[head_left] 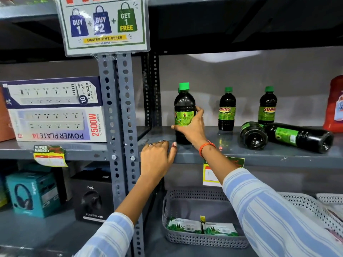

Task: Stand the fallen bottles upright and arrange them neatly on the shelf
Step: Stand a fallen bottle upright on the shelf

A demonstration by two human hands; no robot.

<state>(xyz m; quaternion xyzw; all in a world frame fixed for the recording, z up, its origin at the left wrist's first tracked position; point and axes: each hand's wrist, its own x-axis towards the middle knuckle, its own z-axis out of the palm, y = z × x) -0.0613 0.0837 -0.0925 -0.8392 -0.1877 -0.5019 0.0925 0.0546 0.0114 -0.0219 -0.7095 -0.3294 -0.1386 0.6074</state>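
On the grey shelf (241, 156), my right hand (193, 127) grips a dark bottle with a green cap and green label (183, 102), standing upright at the shelf's left end; another green cap peeks out just behind it. Two more such bottles stand upright further back, one in the middle (227, 110) and one to its right (267, 106). Two bottles lie on their sides at the right, bases toward me: one (253, 135) and a longer-looking one (298, 137) beside it. My left hand (157, 156) rests flat on the shelf's front edge, holding nothing.
A red container (334, 106) stands at the far right of the shelf. Perforated grey posts (120, 117) border the shelf on the left, with power-strip boxes (55, 110) beyond. Below sit a grey basket (200, 236) with packets and headphone boxes (92, 197). A promo sign (105, 25) hangs above.
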